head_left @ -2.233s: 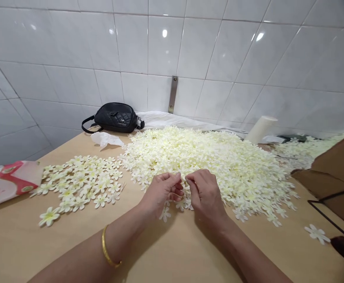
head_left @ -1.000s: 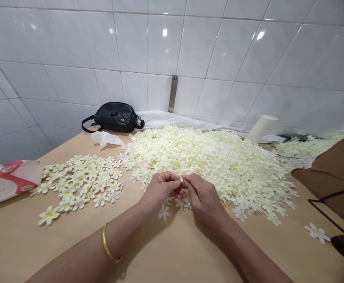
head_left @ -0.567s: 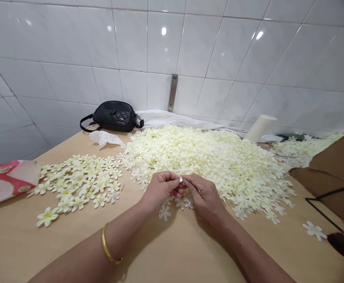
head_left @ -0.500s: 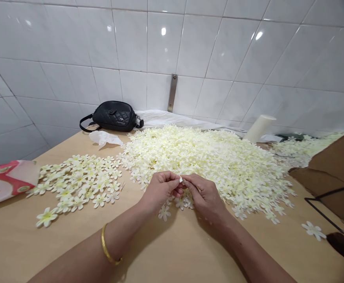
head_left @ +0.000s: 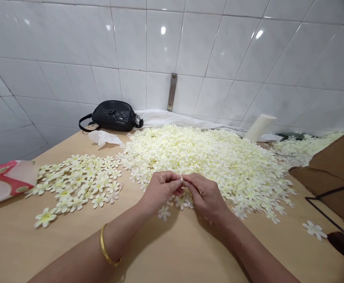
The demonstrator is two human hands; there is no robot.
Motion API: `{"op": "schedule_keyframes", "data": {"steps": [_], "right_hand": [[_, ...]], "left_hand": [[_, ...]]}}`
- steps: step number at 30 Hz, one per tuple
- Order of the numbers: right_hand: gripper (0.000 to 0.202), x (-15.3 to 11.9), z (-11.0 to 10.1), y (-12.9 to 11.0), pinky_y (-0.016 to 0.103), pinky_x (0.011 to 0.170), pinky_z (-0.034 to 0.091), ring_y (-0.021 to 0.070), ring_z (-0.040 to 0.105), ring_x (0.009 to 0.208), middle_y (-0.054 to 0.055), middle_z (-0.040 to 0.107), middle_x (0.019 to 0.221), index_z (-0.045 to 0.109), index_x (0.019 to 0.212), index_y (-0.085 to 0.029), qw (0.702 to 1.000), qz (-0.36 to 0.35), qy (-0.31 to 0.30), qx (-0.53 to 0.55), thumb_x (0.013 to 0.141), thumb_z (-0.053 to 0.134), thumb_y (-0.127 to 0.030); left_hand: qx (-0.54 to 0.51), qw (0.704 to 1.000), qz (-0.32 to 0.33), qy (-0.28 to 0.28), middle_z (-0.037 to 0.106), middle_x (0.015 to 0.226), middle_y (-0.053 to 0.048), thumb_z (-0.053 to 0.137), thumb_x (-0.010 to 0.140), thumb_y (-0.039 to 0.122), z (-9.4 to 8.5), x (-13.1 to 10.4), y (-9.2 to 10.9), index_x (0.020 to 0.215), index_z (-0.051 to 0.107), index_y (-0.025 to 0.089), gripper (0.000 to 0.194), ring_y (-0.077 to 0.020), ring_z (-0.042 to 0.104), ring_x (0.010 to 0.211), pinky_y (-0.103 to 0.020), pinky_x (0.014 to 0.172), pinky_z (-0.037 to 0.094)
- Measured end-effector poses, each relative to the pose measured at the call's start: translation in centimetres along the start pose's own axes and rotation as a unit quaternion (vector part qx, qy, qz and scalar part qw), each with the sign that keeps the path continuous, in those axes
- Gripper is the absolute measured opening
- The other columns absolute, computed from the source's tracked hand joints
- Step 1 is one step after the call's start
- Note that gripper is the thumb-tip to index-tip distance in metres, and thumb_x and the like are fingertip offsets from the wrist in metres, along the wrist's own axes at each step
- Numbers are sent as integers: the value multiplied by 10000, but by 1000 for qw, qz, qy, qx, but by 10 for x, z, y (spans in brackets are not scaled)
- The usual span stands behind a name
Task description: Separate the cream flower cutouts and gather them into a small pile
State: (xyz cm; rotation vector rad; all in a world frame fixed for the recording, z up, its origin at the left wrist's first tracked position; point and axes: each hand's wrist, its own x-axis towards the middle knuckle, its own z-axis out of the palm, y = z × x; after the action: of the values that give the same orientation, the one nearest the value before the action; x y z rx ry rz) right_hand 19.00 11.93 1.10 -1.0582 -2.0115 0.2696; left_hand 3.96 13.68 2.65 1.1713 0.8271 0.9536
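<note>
Left of large cream-yellow flower mound (head_left: pixel 207 153): scattered white, yellow-centred flowers (head_left: pixel 83 181), as before. At mound's near edge: bare left hand (head_left: pixel 160 191), thumb and finger pinched on tiny whitish piece (head_left: pixel 181 178); bare right hand (head_left: pixel 206 193) pinching same piece. Hands, slightly apart earlier, now meet there.

The flower heap (head_left: pixel 213 153) is tinted pale yellow, the bag (head_left: pixel 113 114) quilted in black, the worktop (head_left: pixel 172 251) coloured tan.

Wears a narrow, rounded bangle (head_left: pixel 102 243) on the left forearm (head_left: pixel 124 232), yellow gold in colour, with a shiny finish, looped around a little below the wrist. Shows a bare right forearm (head_left: pixel 242 243) and bare fingers (head_left: pixel 174 184).
</note>
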Motion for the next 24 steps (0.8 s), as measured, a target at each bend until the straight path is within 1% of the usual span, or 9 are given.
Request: {"op": "schedule_keyframes", "data": {"steps": [4, 8, 11, 13, 17, 21, 24], "right_hand": [[218, -2, 2, -2, 247, 625, 424, 135, 519, 679, 44, 563, 766, 568, 921, -188, 999, -1, 3, -40, 835, 375, -133], [206, -2, 3, -8, 233, 560, 391, 123, 466, 596, 29, 514, 680, 553, 782, -168, 995, 13, -5, -96, 812, 359, -104], [201, -2, 3, -12, 230, 534, 367, 119, 436, 570, 21, 484, 656, 529, 723, -166, 995, 27, -1, -98, 803, 356, -102], [215, -1, 3, -15, 233, 542, 367, 121, 442, 579, 22, 490, 658, 535, 720, -168, 996, 43, 3, -73, 813, 350, -110], [239, 0, 1, -18, 234, 562, 388, 125, 486, 600, 18, 535, 658, 562, 709, -180, 996, 80, 21, 18, 836, 361, -160], [235, 1, 1, -18, 244, 606, 430, 138, 543, 647, 28, 591, 705, 599, 819, -178, 984, 131, 35, 115, 853, 369, -216], [231, 1, 2, -18, 257, 634, 438, 145, 554, 678, 39, 606, 746, 605, 864, -175, 981, 137, 37, 135, 853, 383, -237]], "left_hand": [[7, 1000, 10, 5, 587, 586, -20, 617, 638, 244, 1, 0, 0, 631, 605, 112, 132, -118, 561, 572, -235, 589, 437], [20, 1000, 19, 5, 580, 569, -13, 590, 654, 217, 2, 0, 0, 624, 593, 116, 105, -110, 551, 556, -225, 573, 435], [24, 1000, 20, 1, 581, 566, -14, 584, 662, 212, 1, 0, 2, 623, 584, 115, 105, -114, 556, 560, -226, 571, 434], [20, 1000, 20, -5, 582, 573, -17, 588, 665, 218, 1, 0, 2, 628, 581, 113, 112, -117, 559, 561, -226, 565, 433], [5, 1000, 16, -14, 589, 577, -24, 606, 661, 234, 0, 0, 5, 629, 582, 108, 133, -112, 554, 549, -222, 552, 431], [-26, 999, 8, -21, 600, 591, -29, 624, 646, 243, 1, -1, 7, 637, 590, 110, 138, -109, 550, 557, -231, 573, 440], [-2, 1000, 24, -10, 591, 580, -22, 612, 654, 243, 2, -2, 7, 638, 601, 114, 130, -102, 533, 548, -220, 561, 429]]}}
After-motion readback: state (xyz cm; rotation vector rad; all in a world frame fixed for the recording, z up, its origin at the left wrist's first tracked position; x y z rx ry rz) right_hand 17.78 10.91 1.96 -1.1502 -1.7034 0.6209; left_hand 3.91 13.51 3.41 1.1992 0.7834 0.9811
